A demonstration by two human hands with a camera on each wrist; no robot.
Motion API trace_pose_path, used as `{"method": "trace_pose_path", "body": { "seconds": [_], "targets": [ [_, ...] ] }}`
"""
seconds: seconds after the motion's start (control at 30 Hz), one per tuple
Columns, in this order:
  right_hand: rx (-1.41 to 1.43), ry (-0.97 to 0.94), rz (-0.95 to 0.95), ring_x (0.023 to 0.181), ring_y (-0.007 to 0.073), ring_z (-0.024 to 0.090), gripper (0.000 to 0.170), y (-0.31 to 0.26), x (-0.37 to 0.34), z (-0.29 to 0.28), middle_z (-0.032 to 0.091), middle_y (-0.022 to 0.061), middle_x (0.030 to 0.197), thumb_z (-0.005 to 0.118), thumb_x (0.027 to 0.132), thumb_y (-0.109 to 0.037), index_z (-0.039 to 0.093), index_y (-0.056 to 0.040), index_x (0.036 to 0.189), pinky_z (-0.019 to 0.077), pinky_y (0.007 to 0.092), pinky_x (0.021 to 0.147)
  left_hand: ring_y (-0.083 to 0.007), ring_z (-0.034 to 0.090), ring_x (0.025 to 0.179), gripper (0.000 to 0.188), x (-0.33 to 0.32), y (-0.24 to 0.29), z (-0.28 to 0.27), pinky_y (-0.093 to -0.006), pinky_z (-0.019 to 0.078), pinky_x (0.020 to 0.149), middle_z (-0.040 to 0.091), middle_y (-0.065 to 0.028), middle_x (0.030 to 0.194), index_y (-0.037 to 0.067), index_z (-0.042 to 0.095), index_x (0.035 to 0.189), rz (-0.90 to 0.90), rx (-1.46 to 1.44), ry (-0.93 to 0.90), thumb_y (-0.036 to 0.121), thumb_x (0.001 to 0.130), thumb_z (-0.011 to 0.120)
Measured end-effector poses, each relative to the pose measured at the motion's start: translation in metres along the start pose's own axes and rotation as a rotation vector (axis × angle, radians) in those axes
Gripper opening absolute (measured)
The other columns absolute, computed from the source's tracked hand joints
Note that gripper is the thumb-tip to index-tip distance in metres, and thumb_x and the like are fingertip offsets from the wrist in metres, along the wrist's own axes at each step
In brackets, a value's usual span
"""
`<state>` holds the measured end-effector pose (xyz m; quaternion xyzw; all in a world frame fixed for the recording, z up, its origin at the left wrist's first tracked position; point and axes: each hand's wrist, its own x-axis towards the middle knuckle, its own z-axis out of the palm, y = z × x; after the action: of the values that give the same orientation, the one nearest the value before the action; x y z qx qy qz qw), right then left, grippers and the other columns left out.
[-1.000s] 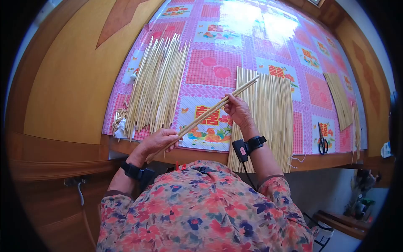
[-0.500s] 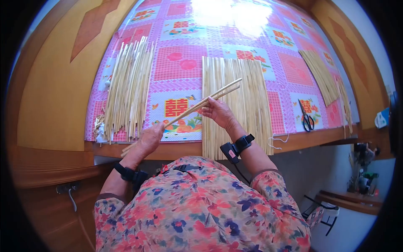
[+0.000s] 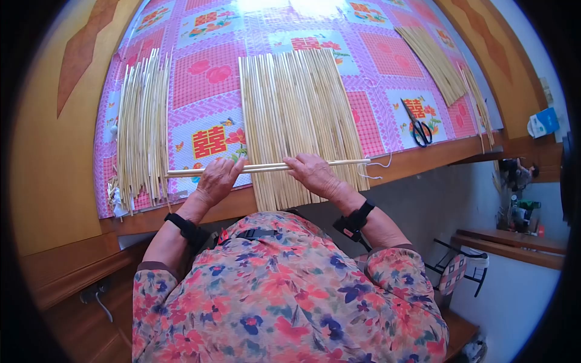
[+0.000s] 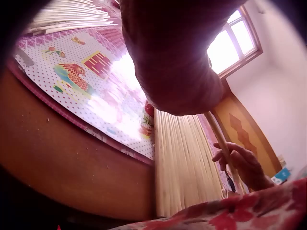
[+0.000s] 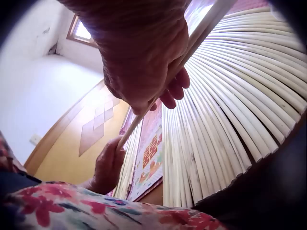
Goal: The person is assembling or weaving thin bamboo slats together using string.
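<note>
Both hands hold a pair of slim pale stalks (image 3: pixel 264 167) level, crosswise over the near part of a flat mat of stalks (image 3: pixel 296 109). My left hand (image 3: pixel 219 180) grips them near their left end, just left of the mat. My right hand (image 3: pixel 315 174) holds them over the mat, palm down, with the stalks running out past it to the right. In the right wrist view the fingers (image 5: pixel 176 90) curl about the stalks, above the mat's row of ends. The left wrist view shows the right hand's thumb and fingers round a stalk (image 4: pixel 217 129).
Loose stalks (image 3: pixel 143 121) lie in a bundle at the left, with short cut pieces (image 3: pixel 112 189) by them. Black scissors (image 3: pixel 419 128) and a narrower mat (image 3: pixel 430 63) lie at the right. White string (image 3: pixel 374 176) trails at the mat's right edge. The table edge (image 3: pixel 417 166) runs close to the body.
The held stalks have turned from a steep slant to nearly level and come down over the mat's near part. The head view has shifted, moving the table's things leftward.
</note>
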<state>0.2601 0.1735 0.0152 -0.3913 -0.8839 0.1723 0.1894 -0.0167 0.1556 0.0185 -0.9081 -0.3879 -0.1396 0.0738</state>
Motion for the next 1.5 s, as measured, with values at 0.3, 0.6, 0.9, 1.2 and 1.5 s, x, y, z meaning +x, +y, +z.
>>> {"method": "trace_pose_path", "body": {
  "seconds": [0.3, 0.6, 0.9, 1.2, 1.5],
  "targets": [
    [-0.092, 0.119, 0.087, 0.071, 0.0231, 0.051, 0.026, 0.023, -0.04, 0.034, 0.049, 0.0054, 0.075, 0.061, 0.074, -0.018, 0.057, -0.0117, 0.099, 0.0416, 0.0351, 0.063, -0.0227, 0.048, 0.07, 0.041, 0.007, 0.019, 0.045, -0.0343, 0.0394, 0.063, 0.045, -0.0074, 0.076, 0.004, 0.044, 0.116, -0.009, -0.158, -0.099, 0.006, 0.075, 0.046],
    [-0.09, 0.118, 0.002, 0.077, 0.0215, 0.051, 0.035, 0.03, -0.053, 0.038, 0.05, 0.0042, 0.081, 0.063, 0.072, -0.016, 0.056, -0.0119, 0.106, 0.0428, 0.0323, 0.065, -0.0246, 0.047, 0.074, 0.049, -0.008, 0.042, 0.056, -0.0353, 0.0395, 0.065, 0.042, -0.0095, 0.081, 0.002, 0.04, 0.123, -0.077, -0.21, -0.182, 0.007, 0.074, 0.047],
    [-0.067, 0.072, 0.0, 0.079, 0.0219, 0.052, 0.034, 0.029, -0.069, 0.027, 0.051, 0.0052, 0.085, 0.063, 0.071, -0.017, 0.055, -0.0106, 0.104, 0.0433, 0.0335, 0.065, -0.0249, 0.047, 0.079, 0.048, -0.009, 0.054, 0.051, -0.0353, 0.039, 0.068, 0.043, -0.0114, 0.088, -0.002, 0.04, 0.121, -0.087, -0.252, -0.315, 0.007, 0.074, 0.046],
    [-0.112, 0.009, -0.011, 0.079, 0.0209, 0.052, 0.04, 0.037, -0.082, 0.015, 0.051, 0.0046, 0.085, 0.065, 0.07, -0.018, 0.055, -0.0124, 0.109, 0.0449, 0.0325, 0.065, -0.0242, 0.047, 0.094, 0.042, -0.038, 0.045, 0.038, -0.0356, 0.037, 0.081, 0.045, -0.0116, 0.102, 0.002, 0.047, 0.114, -0.111, -0.195, -0.114, 0.016, 0.074, 0.055],
    [-0.133, 0.013, -0.061, 0.079, 0.0202, 0.052, 0.042, 0.038, -0.086, 0.016, 0.051, 0.0034, 0.089, 0.066, 0.068, -0.018, 0.055, -0.013, 0.108, 0.0447, 0.0324, 0.066, -0.0233, 0.051, 0.084, 0.036, -0.059, 0.053, 0.021, -0.0334, 0.0399, 0.073, 0.052, -0.008, 0.094, 0.005, 0.054, 0.107, -0.121, -0.338, -0.061, 0.006, 0.071, 0.058]
  ]
}}
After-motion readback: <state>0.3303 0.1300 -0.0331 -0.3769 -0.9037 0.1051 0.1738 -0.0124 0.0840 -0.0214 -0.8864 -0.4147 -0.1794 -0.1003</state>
